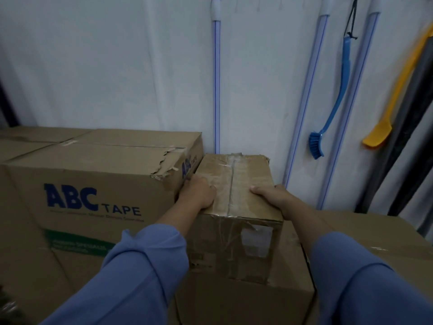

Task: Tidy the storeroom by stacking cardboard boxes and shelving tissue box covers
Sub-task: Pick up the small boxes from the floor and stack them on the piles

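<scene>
A small taped cardboard box (236,179) rests on top of a larger brown box (365,233), close to the white wall. My left hand (198,192) grips its near left top edge, fingers curled over the taped lid. My right hand (273,194) holds the near right top edge, thumb on the lid. Both arms are in blue sleeves. To the left, touching the small box, stands a taller box printed "ABC TAPE" (93,181) with a torn top corner. No tissue box covers are in view.
Against the wall lean several pale poles with blue stripes (216,85). A blue brush (335,109) and a yellow brush (398,99) hang at the right, beside dark poles (403,141). More cardboard (30,134) lies behind the ABC box.
</scene>
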